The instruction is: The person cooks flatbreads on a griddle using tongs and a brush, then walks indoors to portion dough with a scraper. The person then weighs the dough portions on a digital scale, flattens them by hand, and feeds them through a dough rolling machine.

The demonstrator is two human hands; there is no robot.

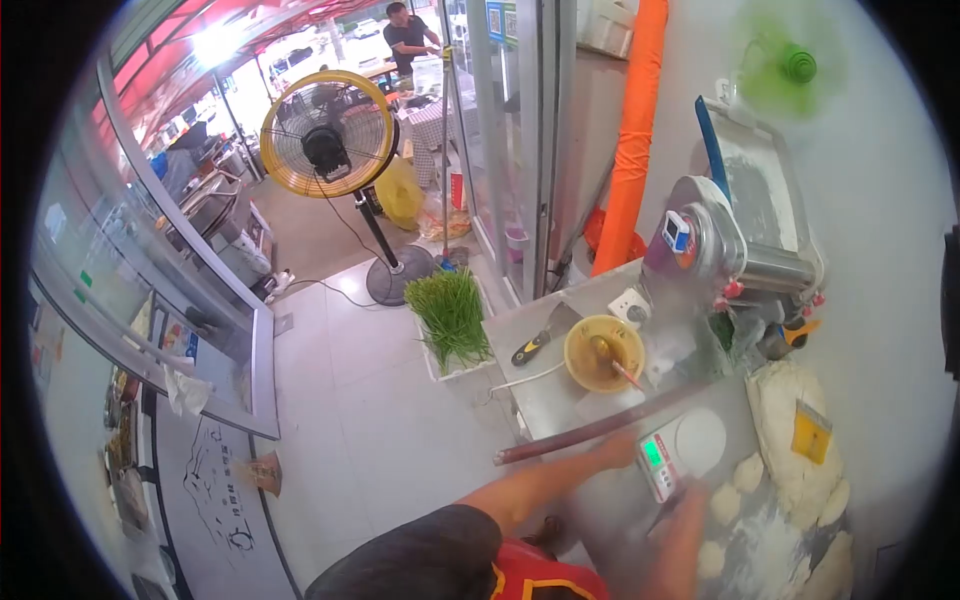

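My left hand [620, 451] is beside the left edge of a white digital kitchen scale [657, 468] with a lit green display; its fingers are too blurred to read. Close to the scale's near end is my right hand [688, 498], smeared by motion, with a dark shape by it that I cannot make out. The scale's round white pan [701, 441] looks bare. Right of it, small dough pieces [725, 504] lie on the floured worktop. A large slab of dough [785, 400] rests against the wall side, with a yellow scraper [812, 433] on top.
A long reddish-brown rod [580, 435] crosses the worktop near my left forearm. Beyond it stand a yellow bowl [604, 353], a knife-like tool with a black-yellow handle [532, 347] and a dough-rolling machine [720, 245]. A tray of green chives [447, 318] and a fan [328, 135] stand left. Another person [407, 38] is outside.
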